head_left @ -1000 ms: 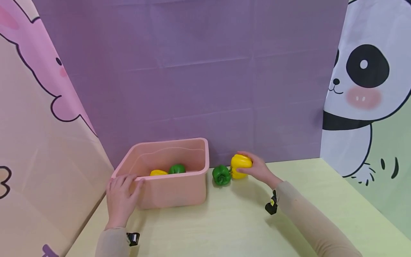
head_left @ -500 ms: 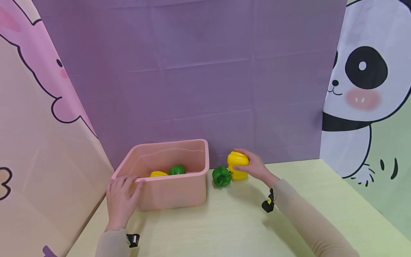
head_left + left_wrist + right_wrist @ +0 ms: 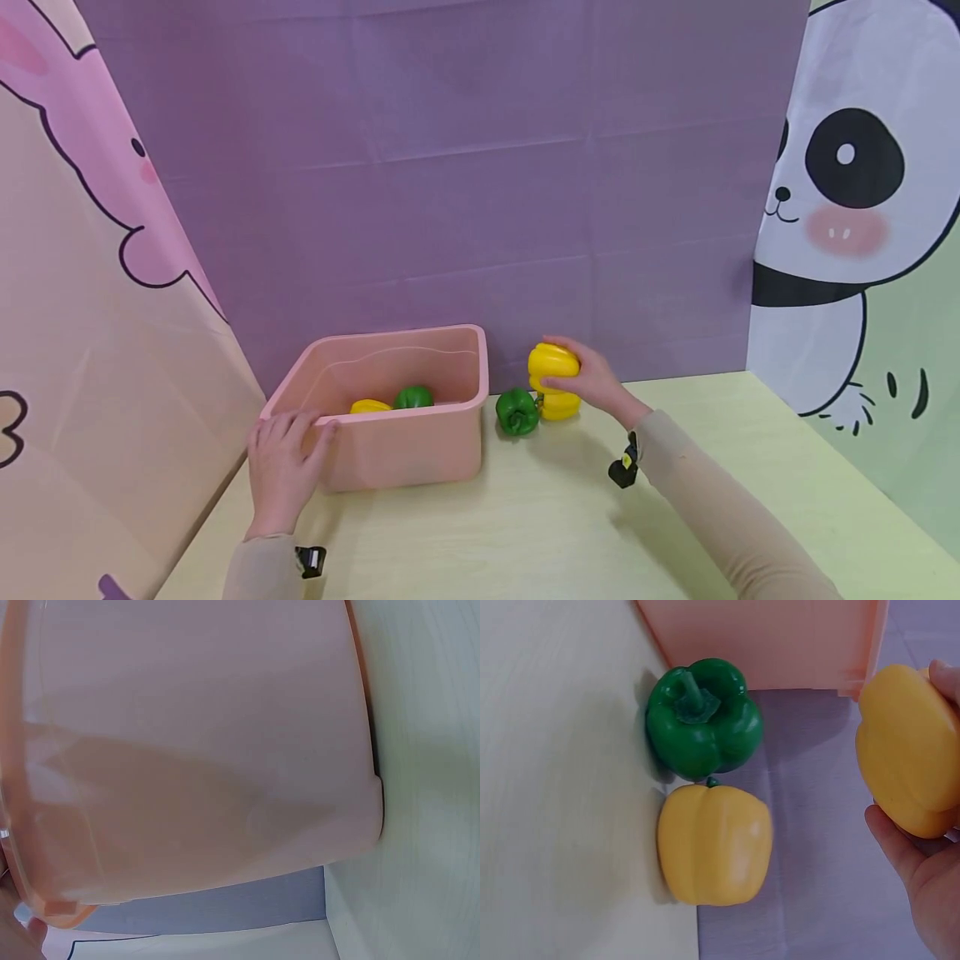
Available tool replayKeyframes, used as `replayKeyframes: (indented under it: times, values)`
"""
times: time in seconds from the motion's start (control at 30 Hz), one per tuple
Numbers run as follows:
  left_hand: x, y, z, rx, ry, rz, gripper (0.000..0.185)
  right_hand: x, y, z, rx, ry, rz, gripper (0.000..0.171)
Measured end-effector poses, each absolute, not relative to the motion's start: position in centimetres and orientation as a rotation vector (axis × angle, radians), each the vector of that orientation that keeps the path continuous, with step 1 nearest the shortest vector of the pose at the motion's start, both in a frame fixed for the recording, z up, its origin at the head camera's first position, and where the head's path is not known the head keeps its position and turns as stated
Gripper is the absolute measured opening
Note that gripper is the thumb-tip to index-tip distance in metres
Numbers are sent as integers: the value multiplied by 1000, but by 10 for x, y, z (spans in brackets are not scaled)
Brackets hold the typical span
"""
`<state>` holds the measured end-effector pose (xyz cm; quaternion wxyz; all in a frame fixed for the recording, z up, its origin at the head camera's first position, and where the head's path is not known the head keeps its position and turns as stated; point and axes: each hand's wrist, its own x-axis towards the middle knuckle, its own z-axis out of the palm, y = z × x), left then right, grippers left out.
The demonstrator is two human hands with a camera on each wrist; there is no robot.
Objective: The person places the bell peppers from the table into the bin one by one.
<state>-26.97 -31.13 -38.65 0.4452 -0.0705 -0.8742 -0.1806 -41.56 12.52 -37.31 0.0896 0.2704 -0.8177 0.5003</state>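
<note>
My right hand (image 3: 597, 385) holds a yellow bell pepper (image 3: 552, 360) up off the table. In the right wrist view, thumb and fingers lie on either side of this pepper (image 3: 907, 750). Below it, a second yellow bell pepper (image 3: 561, 407) sits on the table, touching or very near a green bell pepper (image 3: 709, 724) with its stem showing. My left hand (image 3: 283, 471) grips the front left corner of a pink plastic box (image 3: 405, 450), fingers over the rim. Inside the box are a yellow pepper (image 3: 371, 406) and a green pepper (image 3: 414, 397), both partly hidden by the front wall.
A pale wooden table (image 3: 480, 542) carries everything. Purple cloth (image 3: 480, 183) hangs behind the table. Printed panels stand at both sides, the right one with a panda (image 3: 862, 233). Each wrist wears a small black camera.
My right hand has lifted the yellow pepper and shifted it slightly left, bringing the other yellow pepper beneath more into sight. The left hand and the box have stayed put.
</note>
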Motion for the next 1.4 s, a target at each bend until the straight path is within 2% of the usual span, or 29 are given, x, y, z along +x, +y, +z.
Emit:
replayKeyframes:
  times: [1.4]
  values:
    - [-270,-313,-388,-175,-2175,-445,32,-411,99,-330,833,-2399,1509,70]
